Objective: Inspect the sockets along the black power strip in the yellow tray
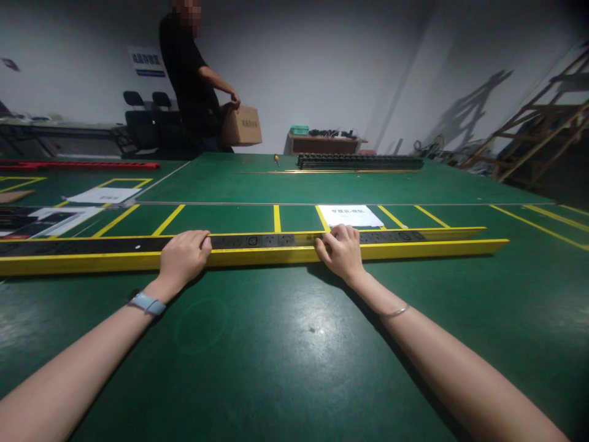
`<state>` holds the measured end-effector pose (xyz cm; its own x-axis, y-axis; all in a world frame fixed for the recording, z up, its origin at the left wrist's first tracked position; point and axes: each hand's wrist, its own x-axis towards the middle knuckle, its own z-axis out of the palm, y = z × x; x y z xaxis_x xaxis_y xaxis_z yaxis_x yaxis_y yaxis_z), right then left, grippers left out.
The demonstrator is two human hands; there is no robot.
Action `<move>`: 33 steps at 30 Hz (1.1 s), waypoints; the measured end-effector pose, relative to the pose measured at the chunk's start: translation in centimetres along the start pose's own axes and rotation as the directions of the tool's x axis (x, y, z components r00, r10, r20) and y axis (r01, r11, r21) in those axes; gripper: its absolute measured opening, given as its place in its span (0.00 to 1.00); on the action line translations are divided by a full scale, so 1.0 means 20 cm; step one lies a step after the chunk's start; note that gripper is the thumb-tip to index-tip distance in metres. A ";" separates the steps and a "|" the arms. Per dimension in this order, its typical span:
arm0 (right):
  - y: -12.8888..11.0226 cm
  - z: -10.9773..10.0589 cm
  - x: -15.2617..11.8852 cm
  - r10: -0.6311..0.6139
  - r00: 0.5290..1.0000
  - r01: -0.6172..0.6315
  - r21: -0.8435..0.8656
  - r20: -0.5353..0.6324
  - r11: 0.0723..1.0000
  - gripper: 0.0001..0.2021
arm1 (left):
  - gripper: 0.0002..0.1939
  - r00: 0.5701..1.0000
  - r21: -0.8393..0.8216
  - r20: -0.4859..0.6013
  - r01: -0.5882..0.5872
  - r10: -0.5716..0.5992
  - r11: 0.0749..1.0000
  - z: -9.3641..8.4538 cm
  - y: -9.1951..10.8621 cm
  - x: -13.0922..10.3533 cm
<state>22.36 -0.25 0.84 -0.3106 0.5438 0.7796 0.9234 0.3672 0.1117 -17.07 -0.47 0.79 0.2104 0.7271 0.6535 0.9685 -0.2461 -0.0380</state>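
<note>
A long yellow power strip, a channel with black socket modules along its inside, lies across the green table. My left hand, with a pale blue watch band on its wrist, is closed over the channel left of the middle. Farther right, my right hand has its fingers curled over the near yellow edge, their tips at the black modules. The fingers hide short lengths of the strip. Beyond the last modules, the right end of the channel shows its bare inside.
A white printed sheet lies just behind the strip. Yellow tape lines mark the table. Farther back are black rails and a small yellow-handled tool. Behind the table a person holds a cardboard box. Wooden steps stand right.
</note>
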 end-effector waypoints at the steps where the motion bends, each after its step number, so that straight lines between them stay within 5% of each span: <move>1: 0.01 0.00 0.00 0.014 1.000 -0.014 -0.015 -0.006 1.000 0.14 | 0.24 1.000 -0.001 0.001 0.002 -0.002 1.000 0.00 0.00 0.00; 8: -0.05 -0.03 -0.02 -0.018 1.000 0.016 0.118 0.019 0.993 0.11 | 0.24 1.000 0.005 0.001 0.015 -0.015 1.000 0.00 0.00 0.00; 17: -0.31 -0.07 0.01 -0.275 0.937 0.181 0.375 0.217 0.909 0.30 | 0.24 1.000 0.005 -0.009 0.018 -0.018 1.000 -0.01 0.01 0.00; 33: -0.28 -0.07 0.03 -0.182 0.968 0.104 0.385 0.171 0.917 0.18 | 0.24 1.000 0.011 0.017 -0.006 0.006 1.000 -0.01 0.01 0.00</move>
<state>17.45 -3.12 1.54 -0.5074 0.5888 0.6291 0.7276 0.6839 -0.0532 -17.00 -0.67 0.95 0.2179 0.7364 0.6405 0.9687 -0.2431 -0.0500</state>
